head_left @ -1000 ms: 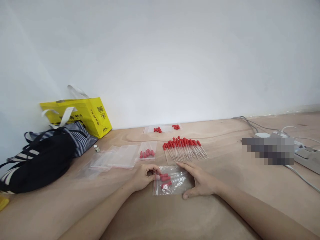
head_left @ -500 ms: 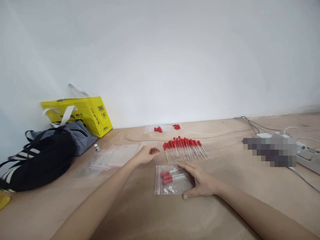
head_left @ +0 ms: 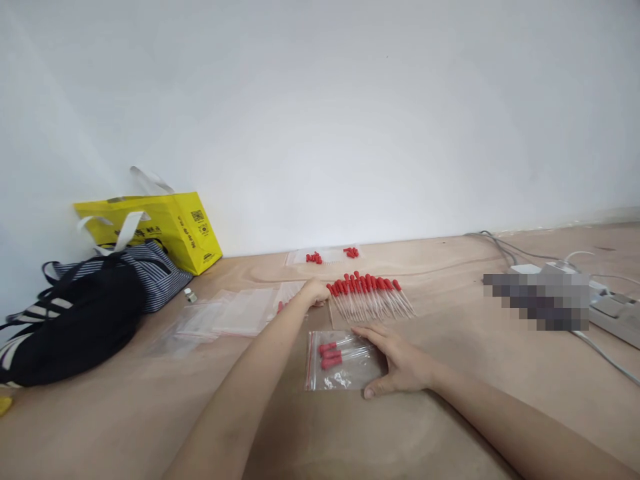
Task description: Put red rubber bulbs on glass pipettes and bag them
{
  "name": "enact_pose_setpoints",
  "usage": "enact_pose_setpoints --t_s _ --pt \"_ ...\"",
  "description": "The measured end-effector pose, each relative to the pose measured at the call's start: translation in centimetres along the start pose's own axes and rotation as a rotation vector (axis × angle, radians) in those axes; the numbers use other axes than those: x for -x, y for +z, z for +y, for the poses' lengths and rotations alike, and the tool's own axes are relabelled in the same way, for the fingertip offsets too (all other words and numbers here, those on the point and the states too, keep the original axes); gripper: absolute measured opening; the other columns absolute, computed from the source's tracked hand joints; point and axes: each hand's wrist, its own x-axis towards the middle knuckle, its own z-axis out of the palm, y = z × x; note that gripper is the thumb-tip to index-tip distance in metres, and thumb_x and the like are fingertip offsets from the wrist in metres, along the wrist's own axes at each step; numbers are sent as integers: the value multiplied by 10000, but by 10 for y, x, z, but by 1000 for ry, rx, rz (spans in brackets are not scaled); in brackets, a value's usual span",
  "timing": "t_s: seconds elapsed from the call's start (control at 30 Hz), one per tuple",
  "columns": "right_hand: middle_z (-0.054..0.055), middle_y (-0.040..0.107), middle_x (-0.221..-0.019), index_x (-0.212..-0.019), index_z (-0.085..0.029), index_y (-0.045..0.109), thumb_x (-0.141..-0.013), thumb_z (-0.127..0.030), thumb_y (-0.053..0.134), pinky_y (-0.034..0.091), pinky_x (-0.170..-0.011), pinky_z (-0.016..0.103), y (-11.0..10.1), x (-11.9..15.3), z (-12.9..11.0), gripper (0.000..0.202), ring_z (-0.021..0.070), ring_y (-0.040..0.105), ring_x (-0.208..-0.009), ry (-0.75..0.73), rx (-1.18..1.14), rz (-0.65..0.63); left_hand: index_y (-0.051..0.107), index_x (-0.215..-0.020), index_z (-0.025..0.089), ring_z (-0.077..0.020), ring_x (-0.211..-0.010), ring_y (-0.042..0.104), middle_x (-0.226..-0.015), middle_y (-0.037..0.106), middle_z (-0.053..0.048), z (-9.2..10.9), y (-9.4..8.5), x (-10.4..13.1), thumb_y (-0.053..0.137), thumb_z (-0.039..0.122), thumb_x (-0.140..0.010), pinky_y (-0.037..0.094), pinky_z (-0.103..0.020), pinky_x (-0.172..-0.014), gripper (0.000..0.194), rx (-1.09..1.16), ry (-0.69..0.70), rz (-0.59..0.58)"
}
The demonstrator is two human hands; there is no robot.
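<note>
A clear zip bag (head_left: pixel 350 373) holding several red-bulbed droppers lies flat in front of me. My right hand (head_left: pixel 395 360) rests on its right edge, thumb and fingers spread. Beyond the bag is a row of several droppers (head_left: pixel 365 300) with red bulbs and thin clear stems. My left hand (head_left: pixel 316 292) is at the left end of that row, by the leftmost red bulb, with its fingers curled; whatever they grip is too small to tell. Left of it lie overlapping flat clear bags (head_left: pixel 240 311), and some red bulbs show beside my left forearm.
Red bulbs (head_left: pixel 314 257) lie on a clear sheet near the wall. On the left are a yellow bag (head_left: pixel 200 233), a striped bag, a black bag (head_left: pixel 100 320) and a small bottle (head_left: pixel 190 295). Cables and a power strip (head_left: pixel 615 313) occupy the right.
My left hand has moved right and slightly away from me to the left end of the dropper row, and its fingers have closed. My right hand stays on the zip bag.
</note>
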Motion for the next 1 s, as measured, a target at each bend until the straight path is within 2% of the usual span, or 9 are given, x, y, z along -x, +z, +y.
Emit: enact_pose_setpoints --t_s 0.1,0.23,0.33,0.4,0.5,0.6,0.77,1.0 --pt "116 346 -1307 -1307 -178 286 -537 -552 671 272 -976 418 0 0 -1 938 270 327 -1175 -2 -5 -9 484 -1083 137 -183 -904 543 -1073 524 -76 8 -9 9 480 284 -829 469 -381 -754 293 85 -75 37" --pt "129 347 -1308 -1297 -151 306 -535 -562 667 277 -978 406 -1 0 -2 938 264 331 -1174 6 7 -8 474 -1006 156 -104 -714 583 -894 547 -29 10 -41 46 503 174 -790 492 -302 -709 219 249 1 183" --pt "131 354 -1303 -1294 -151 315 -536 -568 663 277 -977 410 -1 0 -3 932 267 335 -1171 -2 15 -6 427 -987 203 -59 -666 581 -851 510 26 -6 -64 90 497 207 -767 501 -245 -698 231 375 99 339" --pt "126 356 -1302 -1296 -166 313 -541 -567 660 280 -972 418 -1 0 -2 922 271 336 -1171 -8 10 -2 462 -907 182 -76 -629 584 -768 502 44 -23 -71 119 620 241 -647 520 -252 -662 310 587 169 439" --pt "119 354 -1305 -1296 -187 312 -546 -564 658 278 -969 434 0 1 -1 908 279 331 -1175 -10 3 4 489 -901 180 -77 -633 583 -745 513 53 -44 -70 152 690 267 -551 524 -232 -663 412 674 113 450" --pt "122 349 -1307 -1293 -178 318 -544 -563 659 274 -975 429 1 1 -1 908 278 324 -1181 -3 5 2 482 -885 179 -90 -676 597 -745 530 49 -51 -63 165 695 280 -548 519 -228 -694 412 700 50 418" --pt "115 354 -1303 -1296 -200 313 -545 -564 657 278 -967 439 0 2 -2 903 284 331 -1176 4 -5 1 477 -857 182 -114 -713 615 -729 542 47 -46 -51 164 688 218 -579 519 -258 -722 351 742 26 410" --pt "116 355 -1304 -1291 -188 320 -545 -562 659 280 -971 429 -1 1 -2 900 272 334 -1173 -7 7 -1 460 -756 168 -91 -685 621 -680 522 57 -44 -33 163 633 68 -647 532 -225 -706 227 871 -25 394"
